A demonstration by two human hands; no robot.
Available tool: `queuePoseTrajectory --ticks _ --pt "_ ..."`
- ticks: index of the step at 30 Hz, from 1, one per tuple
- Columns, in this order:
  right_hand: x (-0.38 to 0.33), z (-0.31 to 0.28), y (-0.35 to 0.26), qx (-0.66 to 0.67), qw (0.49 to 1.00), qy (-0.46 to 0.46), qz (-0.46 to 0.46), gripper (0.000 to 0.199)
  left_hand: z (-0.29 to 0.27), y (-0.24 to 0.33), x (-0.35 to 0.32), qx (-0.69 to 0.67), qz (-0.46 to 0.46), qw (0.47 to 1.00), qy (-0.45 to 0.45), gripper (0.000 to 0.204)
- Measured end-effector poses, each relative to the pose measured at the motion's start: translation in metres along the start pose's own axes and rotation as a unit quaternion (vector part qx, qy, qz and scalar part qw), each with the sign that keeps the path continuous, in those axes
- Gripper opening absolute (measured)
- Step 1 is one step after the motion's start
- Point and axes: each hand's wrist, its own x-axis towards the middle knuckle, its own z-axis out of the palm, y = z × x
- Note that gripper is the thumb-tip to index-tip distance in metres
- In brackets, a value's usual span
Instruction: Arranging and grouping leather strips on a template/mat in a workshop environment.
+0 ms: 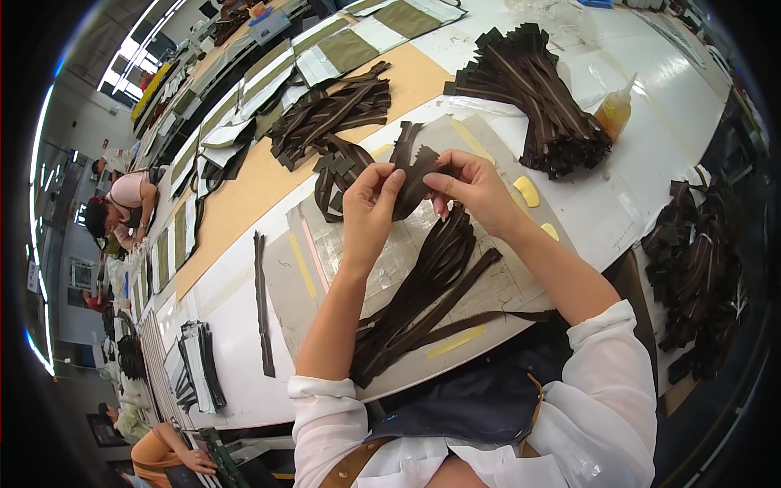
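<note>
Nearest, a navy cloth (480, 411) lies across the person's lap. Past it, a loose pile of dark brown zipper strips (431, 276) lies on a grey board (508, 281). Above the board, both bare hands work close together: the left hand (373, 203) pinches a dark brown zipper piece (413, 189) between thumb and fingers, and the right hand (473, 191) pinches it just beside. Whether one or two strips are held is unclear. To handle it well, it seems best to keep the tape flat, its edges even and untwisted, with light fingertip pressure clear of the teeth. Farther off lie a zipper heap (333, 114), a thick zipper bundle (541, 98) touching or just beside an amber bottle (614, 112), and olive-and-white panels (350, 49).
</note>
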Motion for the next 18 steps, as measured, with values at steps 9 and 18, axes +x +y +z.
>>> queuePoseTrajectory --ticks 9,18 --pt "-0.001 -0.004 0.004 -0.025 0.999 0.038 0.007 0.011 0.002 0.0 -0.002 0.116 0.014 0.993 -0.016 0.02" --pt "-0.001 -0.002 0.006 -0.08 0.996 0.047 0.001 0.014 0.009 0.008 -0.006 0.113 0.039 0.993 -0.001 0.018"
